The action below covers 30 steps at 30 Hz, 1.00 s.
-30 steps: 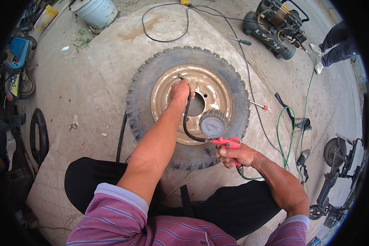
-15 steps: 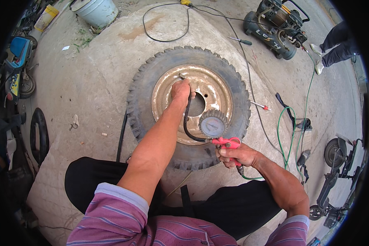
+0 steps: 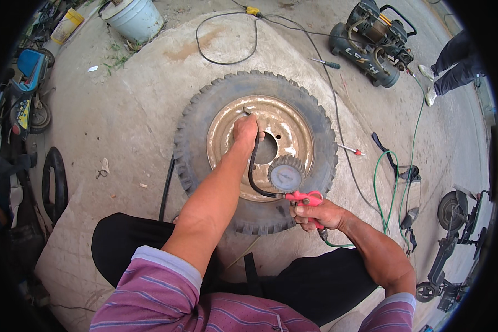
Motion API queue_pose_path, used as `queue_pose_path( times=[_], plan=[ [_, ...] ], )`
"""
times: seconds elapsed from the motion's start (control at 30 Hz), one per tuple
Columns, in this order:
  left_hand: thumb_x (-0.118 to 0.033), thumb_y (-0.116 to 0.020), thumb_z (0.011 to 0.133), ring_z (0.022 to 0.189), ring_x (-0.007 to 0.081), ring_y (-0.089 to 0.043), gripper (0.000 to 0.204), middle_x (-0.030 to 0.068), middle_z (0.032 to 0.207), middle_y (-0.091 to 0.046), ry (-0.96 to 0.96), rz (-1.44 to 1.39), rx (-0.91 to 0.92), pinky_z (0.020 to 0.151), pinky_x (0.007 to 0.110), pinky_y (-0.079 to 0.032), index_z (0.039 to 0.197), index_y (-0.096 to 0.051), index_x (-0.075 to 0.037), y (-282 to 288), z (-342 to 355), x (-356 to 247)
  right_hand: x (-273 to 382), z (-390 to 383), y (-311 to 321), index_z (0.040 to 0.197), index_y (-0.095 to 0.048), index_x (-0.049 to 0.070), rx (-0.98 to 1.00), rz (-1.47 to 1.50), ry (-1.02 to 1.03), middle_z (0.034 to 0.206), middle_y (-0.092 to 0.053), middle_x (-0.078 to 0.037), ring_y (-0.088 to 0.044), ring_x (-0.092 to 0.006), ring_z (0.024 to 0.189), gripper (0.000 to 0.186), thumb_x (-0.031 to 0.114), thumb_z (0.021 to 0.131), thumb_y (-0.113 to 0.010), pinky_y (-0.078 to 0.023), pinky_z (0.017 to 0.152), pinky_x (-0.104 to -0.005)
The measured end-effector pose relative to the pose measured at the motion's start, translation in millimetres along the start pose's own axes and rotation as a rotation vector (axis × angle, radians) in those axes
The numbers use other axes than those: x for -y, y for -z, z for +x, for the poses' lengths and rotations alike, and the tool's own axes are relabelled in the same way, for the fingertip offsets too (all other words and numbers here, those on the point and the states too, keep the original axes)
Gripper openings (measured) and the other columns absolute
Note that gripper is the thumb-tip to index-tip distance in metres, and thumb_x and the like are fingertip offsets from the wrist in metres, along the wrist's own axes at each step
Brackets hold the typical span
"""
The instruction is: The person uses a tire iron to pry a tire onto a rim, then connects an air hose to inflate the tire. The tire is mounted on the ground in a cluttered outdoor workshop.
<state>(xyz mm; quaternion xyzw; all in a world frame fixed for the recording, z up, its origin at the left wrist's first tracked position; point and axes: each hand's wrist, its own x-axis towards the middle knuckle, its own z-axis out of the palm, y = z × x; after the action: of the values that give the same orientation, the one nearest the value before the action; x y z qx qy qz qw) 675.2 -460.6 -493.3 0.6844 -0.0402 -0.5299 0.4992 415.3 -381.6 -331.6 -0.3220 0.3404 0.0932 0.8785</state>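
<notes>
A knobby tire (image 3: 200,119) on a rusty cream wheel rim (image 3: 218,130) lies flat on the ground before me. My left hand (image 3: 245,130) is closed on the end of a short black air hose (image 3: 252,166), at the rim's valve; the fingertips are partly hidden. From there the hose curves down to a red tire inflator gun (image 3: 304,199), which my right hand (image 3: 322,214) grips by its handle. The gun's round pressure gauge (image 3: 286,177), in a black ribbed cover, sits over the rim's lower right. A green air line (image 3: 337,244) leaves the handle's bottom.
An air compressor (image 3: 371,44) stands at the far right, near a person's legs (image 3: 454,63). A screwdriver (image 3: 331,65) and black cable (image 3: 227,62) lie beyond the tire. A white bucket (image 3: 134,21) is at the far left; a scooter (image 3: 448,243) lies at right.
The view has shifted slightly, so the tire and surroundings appear a little lower. Both hands keep their grips on the hose and the inflator gun.
</notes>
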Motion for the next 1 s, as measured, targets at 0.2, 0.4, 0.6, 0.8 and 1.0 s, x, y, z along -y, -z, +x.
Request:
queue_pose_path(
  times=[0.2, 0.4, 0.6, 0.8, 1.0],
  plan=[
    [-0.023, -0.052, 0.095, 0.047, 0.0185, -0.054, 0.024, 0.0079, 0.065, -0.057, 0.003, -0.009, 0.003, 0.043, 0.034, -0.048, 0.082, -0.057, -0.003, 0.9, 1.3, 0.9, -3.5, 1.1, 5.5, 0.118, -0.051, 0.015, 0.04, -0.003, -0.005, 0.073, -0.043, 0.004, -0.04, -0.0069, 0.056, 0.031, 0.034, 0.096, -0.061, -0.036, 0.053, -0.024],
    [-0.023, -0.052, 0.095, 0.047, 0.0189, -0.055, 0.024, 0.0082, 0.065, -0.057, -0.007, 0.005, -0.008, 0.043, 0.035, -0.049, 0.084, -0.058, -0.003, -0.5, -0.6, 0.6, -4.0, 0.7, 7.4, 0.13, -0.05, 0.018, 0.054, -0.01, -0.018, 0.073, -0.043, 0.005, -0.04, -0.0064, 0.058, 0.037, 0.033, 0.097, -0.059, -0.035, 0.053, -0.0237],
    [-0.024, -0.054, 0.095, 0.048, 0.0192, -0.057, 0.024, 0.0089, 0.066, -0.059, -0.009, -0.001, -0.018, 0.043, 0.034, -0.05, 0.087, -0.059, -0.002, -0.3, 2.5, 2.5, -5.6, 3.8, 9.3, 0.114, -0.055, 0.015, 0.05, -0.037, -0.025, 0.072, -0.042, 0.006, -0.04, -0.0062, 0.057, 0.027, 0.035, 0.096, -0.06, -0.035, 0.053, -0.0241],
    [-0.025, -0.055, 0.094, 0.048, 0.019, -0.057, 0.024, 0.009, 0.067, -0.059, -0.011, 0.0, -0.013, 0.043, 0.034, -0.05, 0.088, -0.059, -0.002, 0.2, 3.6, 2.4, -8.2, 5.8, 11.2, 0.103, -0.055, 0.015, 0.057, -0.03, -0.029, 0.07, -0.042, 0.006, -0.04, -0.0062, 0.057, 0.023, 0.037, 0.096, -0.061, -0.034, 0.053, -0.024],
    [-0.025, -0.053, 0.091, 0.049, 0.0216, -0.062, 0.027, 0.0102, 0.069, -0.06, -0.021, -0.004, -0.019, 0.045, 0.034, -0.054, 0.084, -0.061, 0.0, 0.5, 4.4, 4.5, 0.1, 2.8, 2.2, 0.096, -0.055, 0.014, 0.035, -0.032, -0.024, 0.07, -0.042, 0.006, -0.04, -0.0063, 0.057, 0.024, 0.037, 0.096, -0.061, -0.035, 0.053, -0.0242]
  ],
)
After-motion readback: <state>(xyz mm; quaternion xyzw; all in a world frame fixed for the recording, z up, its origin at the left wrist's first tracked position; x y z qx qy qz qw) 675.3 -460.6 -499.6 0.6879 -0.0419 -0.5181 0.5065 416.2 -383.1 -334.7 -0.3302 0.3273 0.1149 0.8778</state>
